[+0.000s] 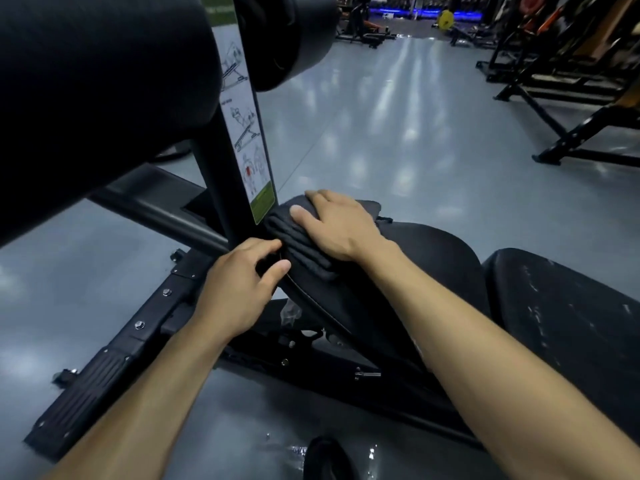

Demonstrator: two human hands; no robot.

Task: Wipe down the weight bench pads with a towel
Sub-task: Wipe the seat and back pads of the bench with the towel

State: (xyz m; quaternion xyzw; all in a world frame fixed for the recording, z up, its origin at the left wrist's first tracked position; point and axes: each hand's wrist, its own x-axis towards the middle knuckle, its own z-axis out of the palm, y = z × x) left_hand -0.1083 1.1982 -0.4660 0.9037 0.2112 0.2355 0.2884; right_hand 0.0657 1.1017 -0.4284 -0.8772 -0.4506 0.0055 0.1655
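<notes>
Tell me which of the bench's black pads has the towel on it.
The seat pad by the upright post: the folded dark towel lies on its far end under the right hand. The scuffed pad to its right is bare.

A tall white instruction sticker (247,133) runs down the black upright post (211,174) of the bench, carrying line drawings of a figure exercising on an inclined bench and, lower down, body outlines with a red patch on the torso. Small captions sit beside the drawings, but they are too small and blurred to read. The green panel (263,204) at the foot of the sticker holds lines of fine print that cannot be made out either, and no brand name or number is legible anywhere.
</notes>
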